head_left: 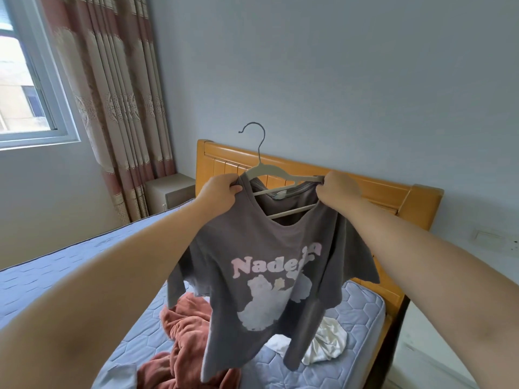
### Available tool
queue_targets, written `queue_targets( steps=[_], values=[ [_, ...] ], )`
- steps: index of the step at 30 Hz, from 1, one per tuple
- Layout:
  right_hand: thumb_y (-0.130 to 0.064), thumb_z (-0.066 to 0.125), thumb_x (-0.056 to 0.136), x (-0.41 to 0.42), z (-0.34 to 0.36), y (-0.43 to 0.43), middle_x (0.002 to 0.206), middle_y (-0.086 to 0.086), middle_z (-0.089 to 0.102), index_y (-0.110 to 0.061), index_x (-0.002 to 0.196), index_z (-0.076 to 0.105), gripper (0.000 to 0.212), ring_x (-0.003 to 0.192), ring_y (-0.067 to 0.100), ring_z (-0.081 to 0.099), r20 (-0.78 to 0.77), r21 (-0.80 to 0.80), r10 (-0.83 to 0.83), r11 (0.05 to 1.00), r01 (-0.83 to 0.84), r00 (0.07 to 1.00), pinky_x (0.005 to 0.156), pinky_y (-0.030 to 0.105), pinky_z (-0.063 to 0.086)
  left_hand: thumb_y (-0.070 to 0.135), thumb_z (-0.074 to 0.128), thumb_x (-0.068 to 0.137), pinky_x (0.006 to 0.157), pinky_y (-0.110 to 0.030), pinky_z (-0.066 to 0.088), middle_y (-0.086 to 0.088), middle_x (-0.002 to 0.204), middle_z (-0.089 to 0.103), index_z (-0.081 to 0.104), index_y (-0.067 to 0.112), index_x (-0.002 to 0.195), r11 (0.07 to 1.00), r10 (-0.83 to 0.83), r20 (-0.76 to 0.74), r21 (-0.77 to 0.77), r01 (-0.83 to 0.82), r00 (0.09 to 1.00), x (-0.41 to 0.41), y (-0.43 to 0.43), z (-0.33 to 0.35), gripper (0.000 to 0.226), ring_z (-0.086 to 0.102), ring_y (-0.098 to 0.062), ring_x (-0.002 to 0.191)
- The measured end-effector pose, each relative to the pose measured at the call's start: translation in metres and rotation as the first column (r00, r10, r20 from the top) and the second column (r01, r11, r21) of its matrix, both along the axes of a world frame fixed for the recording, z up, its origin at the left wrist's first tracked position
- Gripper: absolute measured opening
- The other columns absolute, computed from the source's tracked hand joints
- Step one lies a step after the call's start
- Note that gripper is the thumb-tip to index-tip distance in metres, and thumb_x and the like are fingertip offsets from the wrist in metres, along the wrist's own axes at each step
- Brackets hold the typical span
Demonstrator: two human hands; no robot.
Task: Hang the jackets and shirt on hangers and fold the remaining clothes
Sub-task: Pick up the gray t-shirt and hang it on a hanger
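Grey shirt (pixel 261 265) on hanger (pixel 269 175) held aloft between hands: left hand (pixel 222 192) and right hand (pixel 335 189) each pinch a shoulder.

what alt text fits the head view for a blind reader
The left hand and right hand grip the shoulders of a grey printed t-shirt on a pale hanger, held above a blue mattress. A rust-red garment and a white garment lie beneath.

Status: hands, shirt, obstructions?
Left hand, right hand: each pinches a shoulder of the grey printed T-shirt. Pale hanger with metal hook inside its neck. Rust-red garment, white garment on blue quilted mattress below.
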State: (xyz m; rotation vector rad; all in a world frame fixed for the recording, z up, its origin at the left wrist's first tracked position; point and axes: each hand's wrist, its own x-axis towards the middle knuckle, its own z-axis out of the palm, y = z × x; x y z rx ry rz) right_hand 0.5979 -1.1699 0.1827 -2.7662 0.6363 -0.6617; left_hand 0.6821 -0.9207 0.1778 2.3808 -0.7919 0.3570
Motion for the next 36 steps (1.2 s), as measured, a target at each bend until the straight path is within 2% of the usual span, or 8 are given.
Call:
queue_targets(
  steps=[4, 8, 11, 14, 18, 26, 31, 36],
  values=[
    [-0.018, 0.048, 0.087, 0.002, 0.018, 0.018, 0.056, 0.005, 0.045, -0.011, 0.054, 0.045, 0.034, 0.063, 0.028, 0.047, 0.148, 0.022, 0.17, 0.984, -0.175, 0.974, 0.057, 0.029, 0.031, 0.013, 0.045, 0.098, 0.072, -0.033, 0.042, -0.006, 0.083, 0.059, 0.051, 0.015, 0.083, 0.984, -0.029, 0.051, 0.179, 0.019, 0.998, -0.006, 0.0, -0.004, 0.016, 0.054, -0.026, 0.081],
    [-0.026, 0.047, 0.092, 0.003, 0.022, 0.038, 0.058, 0.003, 0.043, -0.014, 0.056, 0.043, 0.039, 0.057, 0.021, 0.04, 0.013, 0.027, 0.396, 0.918, -0.397, 0.918, 0.056, 0.03, 0.03, 0.012, 0.045, 0.098, 0.073, -0.036, 0.041, -0.006, 0.08, 0.055, 0.048, 0.014, 0.079, 0.996, -0.024, 0.06, 0.093, 0.018, 0.998, -0.01, -0.008, -0.004, 0.019, 0.052, -0.027, 0.081],
    [-0.026, 0.035, 0.099, 0.002, 0.019, 0.022, 0.08, 0.007, 0.051, -0.009, 0.073, 0.052, 0.035, 0.079, 0.026, 0.05, 0.192, -0.11, 0.299, 0.953, -0.282, 0.935, 0.069, 0.032, 0.035, 0.013, 0.045, 0.098, 0.075, -0.038, 0.043, -0.009, 0.082, 0.056, 0.049, 0.011, 0.079, 0.998, -0.027, 0.039, 0.062, 0.024, 0.999, -0.012, -0.011, -0.004, 0.019, 0.053, -0.03, 0.083],
    [-0.039, 0.022, 0.103, 0.001, 0.013, 0.014, 0.104, 0.015, 0.061, -0.003, 0.099, 0.062, 0.053, 0.103, 0.033, 0.056, 0.017, 0.0, 0.229, 0.973, -0.229, 0.973, 0.085, 0.036, 0.041, 0.013, 0.045, 0.098, 0.078, -0.04, 0.044, -0.006, 0.081, 0.055, 0.051, 0.012, 0.08, 0.998, -0.056, 0.045, 0.017, 0.055, 0.997, -0.016, -0.014, -0.001, 0.019, 0.053, -0.031, 0.085],
    [-0.04, 0.022, 0.103, -0.002, 0.004, 0.017, 0.091, 0.019, 0.065, -0.004, 0.078, 0.058, 0.057, 0.089, 0.036, 0.061, 0.177, -0.171, 0.092, 0.983, -0.062, 0.98, 0.073, 0.035, 0.041, 0.017, 0.048, 0.098, 0.07, -0.036, 0.038, -0.001, 0.074, 0.052, 0.048, 0.013, 0.076, 0.994, -0.104, 0.063, -0.03, 0.106, 0.993, -0.017, -0.011, 0.005, 0.022, 0.05, -0.026, 0.079],
    [-0.033, 0.028, 0.101, -0.014, 0.016, -0.015, 0.065, 0.009, 0.051, -0.002, 0.066, 0.054, 0.053, 0.069, 0.029, 0.05, 0.395, -0.035, -0.05, 0.997, 0.069, 0.917, 0.068, 0.033, 0.035, 0.033, 0.059, 0.091, 0.077, -0.037, 0.043, -0.013, 0.091, 0.065, 0.062, 0.001, 0.092, 0.982, 0.05, -0.114, 0.189, -0.028, 0.992, 0.025, 0.049, -0.013, 0.032, 0.057, -0.029, 0.087],
    [-0.033, 0.029, 0.1, -0.015, 0.005, -0.016, 0.055, 0.005, 0.044, -0.004, 0.059, 0.051, 0.055, 0.064, 0.029, 0.051, 0.417, 0.026, -0.093, 0.996, 0.09, 0.904, 0.076, 0.042, 0.044, 0.029, 0.068, 0.085, 0.062, -0.031, 0.033, -0.01, 0.066, 0.051, 0.059, -0.003, 0.071, 0.985, 0.13, -0.066, 0.127, -0.12, 0.989, 0.024, 0.051, -0.019, 0.036, 0.046, -0.022, 0.066],
    [-0.032, 0.029, 0.101, -0.019, 0.0, -0.016, 0.065, 0.012, 0.054, -0.001, 0.064, 0.056, 0.054, 0.066, 0.03, 0.048, 0.442, 0.049, -0.135, 0.991, 0.126, 0.887, 0.084, 0.041, 0.041, 0.009, 0.055, 0.089, 0.071, -0.034, 0.045, -0.012, 0.094, 0.065, 0.068, 0.006, 0.094, 0.897, 0.395, -0.013, 0.223, -0.383, 0.918, 0.021, 0.071, -0.04, 0.015, 0.06, -0.034, 0.097]
  ],
)
